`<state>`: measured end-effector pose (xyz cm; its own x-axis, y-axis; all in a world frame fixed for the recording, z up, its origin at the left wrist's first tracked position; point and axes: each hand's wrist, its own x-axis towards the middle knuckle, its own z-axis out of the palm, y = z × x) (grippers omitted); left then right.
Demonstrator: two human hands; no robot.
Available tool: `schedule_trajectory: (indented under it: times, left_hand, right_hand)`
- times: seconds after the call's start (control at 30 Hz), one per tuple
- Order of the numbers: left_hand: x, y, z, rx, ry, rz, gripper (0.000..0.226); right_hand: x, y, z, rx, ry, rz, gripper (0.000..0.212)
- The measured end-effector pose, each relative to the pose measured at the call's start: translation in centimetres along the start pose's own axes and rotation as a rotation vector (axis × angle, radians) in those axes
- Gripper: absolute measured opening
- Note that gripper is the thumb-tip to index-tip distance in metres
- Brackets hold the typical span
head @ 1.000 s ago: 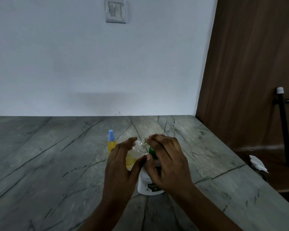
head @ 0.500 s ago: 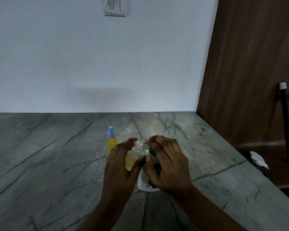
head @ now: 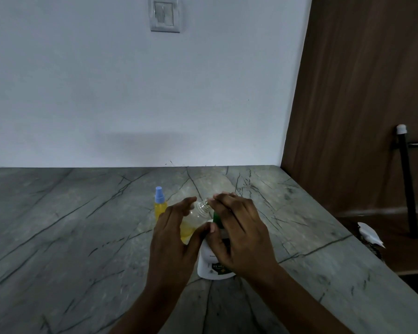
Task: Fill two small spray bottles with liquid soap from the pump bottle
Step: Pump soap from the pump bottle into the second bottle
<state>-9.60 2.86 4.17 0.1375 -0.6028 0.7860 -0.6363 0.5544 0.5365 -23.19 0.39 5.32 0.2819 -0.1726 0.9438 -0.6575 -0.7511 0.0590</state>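
While the left hand (head: 173, 239) wraps the body of a clear spray bottle (head: 193, 219) and tilts its open threaded neck toward the pump, the right hand (head: 237, 233) lies over the green pump head (head: 215, 216) of the white pump bottle (head: 209, 263), fingers (head: 223, 201) curled down on top of it and thumb alongside the collar. The white bottle stands upright on the grey stone counter (head: 82, 237), near its front edge. Yellow soap sits only in the lower part of the clear bottle, so this fill looks partway done. Behind the left hand, a second spray bottle (head: 160, 206) stands upright with its blue cap on and yellow liquid up to the shoulder; it appears finished.

The clear bottle is probably thin plastic and light, so it should be held around the middle, as it is now, firmly enough not to twist but not so hard that the wall flexes and pushes soap out. Its neck is narrow; the nozzle has to sit right at the opening, though whether they touch is hidden by the fingers. Any soap on the outside would make the smooth wall slippery. The pump bottle seems broader and heavier at the base, stable under a straight downward press; a sideways push could tip it.
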Motion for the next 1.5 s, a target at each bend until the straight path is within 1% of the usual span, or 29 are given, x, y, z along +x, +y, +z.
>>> schedule_trajectory:
  times: [0.13,0.57,0.83,1.13,1.27,1.5]
  left_hand:
    - [0.1,0.0,-0.1,0.005,-0.006,0.008,0.043]
    - [-0.9,-0.9,0.1,0.032,-0.042,0.012,0.043]
    - [-0.1,-0.3,0.1,0.018,0.000,0.012,0.042]
    - [0.0,-0.3,0.1,0.034,-0.007,0.000,0.047]
    - [0.0,-0.3,0.1,0.022,-0.006,0.008,0.043]
    - [-0.5,-0.4,0.2,0.021,-0.030,0.001,0.045]
  right_hand:
    - [0.0,0.1,0.2,-0.008,0.017,-0.008,0.029]
    - [-1.2,-0.4,0.5,0.022,0.009,0.049,0.039]
    - [0.1,0.0,0.0,-0.010,0.010,0.025,0.032]
    - [-0.1,0.1,0.2,0.008,0.006,0.023,0.035]
    - [0.1,0.0,0.1,0.000,0.020,0.023,0.038]
    - [-0.6,-0.3,0.3,0.008,0.029,0.041,0.039]
